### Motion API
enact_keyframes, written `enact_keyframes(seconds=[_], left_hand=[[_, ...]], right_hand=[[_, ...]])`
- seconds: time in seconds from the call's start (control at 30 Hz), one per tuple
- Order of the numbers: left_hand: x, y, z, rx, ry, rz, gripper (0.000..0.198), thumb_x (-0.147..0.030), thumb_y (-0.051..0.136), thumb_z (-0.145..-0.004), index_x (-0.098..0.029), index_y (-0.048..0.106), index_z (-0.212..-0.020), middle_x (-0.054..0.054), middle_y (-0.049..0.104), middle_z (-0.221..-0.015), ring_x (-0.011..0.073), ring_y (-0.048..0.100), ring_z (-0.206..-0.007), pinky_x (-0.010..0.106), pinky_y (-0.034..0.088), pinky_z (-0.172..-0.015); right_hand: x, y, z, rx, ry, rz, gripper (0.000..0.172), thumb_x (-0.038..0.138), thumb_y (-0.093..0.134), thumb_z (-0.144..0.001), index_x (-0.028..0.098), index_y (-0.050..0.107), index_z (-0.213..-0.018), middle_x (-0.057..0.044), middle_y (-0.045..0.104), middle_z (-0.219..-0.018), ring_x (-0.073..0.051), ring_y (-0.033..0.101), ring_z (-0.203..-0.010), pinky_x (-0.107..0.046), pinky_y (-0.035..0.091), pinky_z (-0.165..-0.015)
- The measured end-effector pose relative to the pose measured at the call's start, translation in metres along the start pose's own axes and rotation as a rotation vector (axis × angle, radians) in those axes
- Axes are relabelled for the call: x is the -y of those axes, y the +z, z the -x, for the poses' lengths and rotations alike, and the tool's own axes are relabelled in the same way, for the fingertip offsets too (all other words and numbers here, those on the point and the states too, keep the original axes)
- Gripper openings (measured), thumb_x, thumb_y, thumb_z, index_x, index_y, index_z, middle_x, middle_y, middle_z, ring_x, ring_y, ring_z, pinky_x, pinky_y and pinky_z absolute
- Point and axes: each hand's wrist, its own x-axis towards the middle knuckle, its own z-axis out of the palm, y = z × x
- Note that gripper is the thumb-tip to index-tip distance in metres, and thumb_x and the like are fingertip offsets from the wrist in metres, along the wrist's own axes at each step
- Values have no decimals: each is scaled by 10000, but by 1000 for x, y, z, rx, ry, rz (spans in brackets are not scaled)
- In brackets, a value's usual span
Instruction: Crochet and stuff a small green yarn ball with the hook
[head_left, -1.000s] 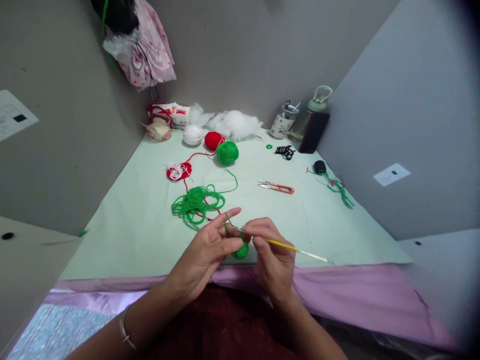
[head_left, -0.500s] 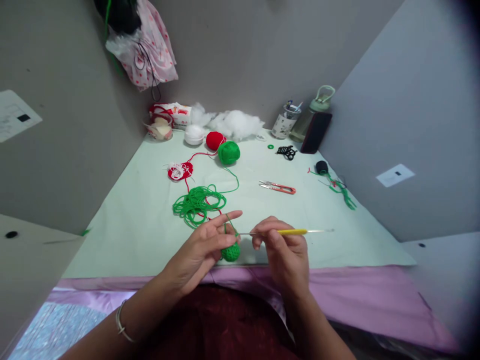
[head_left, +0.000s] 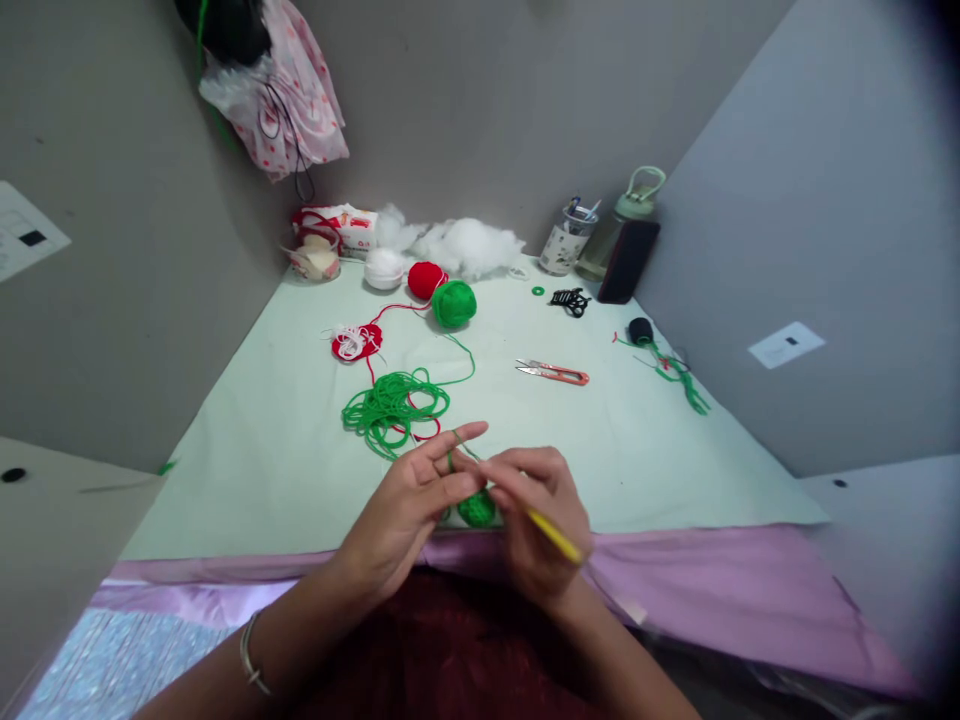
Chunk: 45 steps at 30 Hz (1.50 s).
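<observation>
Between the thumb and fingers of my left hand (head_left: pixel 412 500) is a small round green crochet piece (head_left: pixel 477 508). Green yarn loops around its raised index finger. My right hand (head_left: pixel 546 515) is closed on a yellow-handled crochet hook (head_left: pixel 553 535), whose handle slants down to the right; the hook's tip is hidden by the fingers at the piece. Both hands nearly touch above the table's front edge. Just beyond them lies a loose heap of green yarn (head_left: pixel 391 405), with a strand running back to a green yarn ball (head_left: pixel 454 304).
Orange thread snips (head_left: pixel 553 372) lie right of centre. A red piece with white yarn (head_left: pixel 357 342) is at left. Behind are a red yarn ball (head_left: pixel 427 280), white stuffing (head_left: pixel 472 248), a pen cup (head_left: pixel 568 242), a phone (head_left: pixel 628 262) and a black claw clip (head_left: pixel 570 302).
My right hand has moved left against the crochet piece and turned, so the hook swung from level to slanting down toward me. The green piece has shifted slightly right.
</observation>
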Motion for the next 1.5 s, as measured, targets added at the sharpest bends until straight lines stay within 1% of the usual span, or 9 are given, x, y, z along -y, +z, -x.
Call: enact_keyframes(seconds=[0.2, 0.43, 0.6, 0.73, 0.87, 1.07, 1.3, 1.4, 1.5], left_hand=[[-9, -6, -1, 16, 67, -72, 504, -256, 897, -755, -235, 778, -1244, 8, 655, -846, 107, 548, -787, 231, 422, -765], [0, -3, -2, -23, 161, -158, 509, -227, 891, -767, -274, 768, -1258, 5, 712, -871, 146, 622, -862, 274, 462, -852], [1, -2, -4, -27, 88, -18, 554, -322, 901, -767, -211, 747, -1288, 27, 711, -879, 160, 623, -885, 272, 456, -865], [-3, -5, -6, 5, -4, 41, 477, -266, 888, -770, -169, 783, -1224, 31, 671, -860, 135, 572, -821, 250, 420, -789], [-2, -5, -5, -88, 179, -121, 441, -237, 886, -767, -231, 801, -1200, 2, 644, -826, 139, 544, -786, 273, 409, -782], [1, -1, -4, -66, 189, -259, 553, -280, 896, -769, -292, 749, -1302, -3, 689, -849, 160, 595, -865, 281, 440, -843], [2, 0, -9, -59, 80, 29, 565, -319, 906, -756, -207, 746, -1286, 10, 690, -824, 130, 602, -817, 249, 453, -820], [0, -3, -10, -36, -12, 75, 521, -297, 911, -741, -176, 776, -1229, 13, 667, -789, 118, 581, -768, 232, 437, -752], [0, -3, -9, -105, 104, -13, 472, -246, 903, -746, -215, 790, -1203, -22, 630, -761, 97, 543, -729, 223, 423, -736]], right_hand=[[0, -5, -19, -44, 356, -538, 205, 229, 604, -1013, 272, 801, -976, -17, 656, -825, -134, 573, -670, -280, 479, -589], [5, 6, -17, 29, 228, -267, 205, 193, 619, -1003, 271, 804, -1043, -53, 763, -933, -190, 702, -842, -328, 584, -700], [8, 2, -9, 71, 40, 97, 312, 182, 727, -926, 337, 779, -1192, -67, 760, -1072, -232, 726, -941, -385, 623, -773], [3, -4, -12, -15, 141, -127, 250, 148, 624, -984, 284, 797, -1102, -46, 735, -904, -180, 697, -803, -326, 586, -682], [2, -1, -19, -60, 357, -431, 201, 203, 607, -1005, 248, 800, -973, -21, 686, -813, -132, 625, -642, -289, 526, -588], [6, 11, -23, -17, 230, -339, 214, 156, 640, -983, 284, 805, -1025, -43, 777, -952, -189, 725, -910, -328, 607, -761], [-1, 6, -7, 44, -97, 130, 395, 103, 670, -945, 331, 755, -1256, -75, 758, -1122, -224, 731, -977, -370, 624, -786], [-3, 0, -10, -25, 66, -47, 274, 129, 620, -981, 277, 786, -1141, -58, 738, -919, -199, 711, -825, -350, 598, -701], [-1, 0, -17, -80, 303, -302, 217, 201, 574, -1022, 235, 785, -986, -34, 688, -824, -141, 626, -622, -302, 541, -565]])
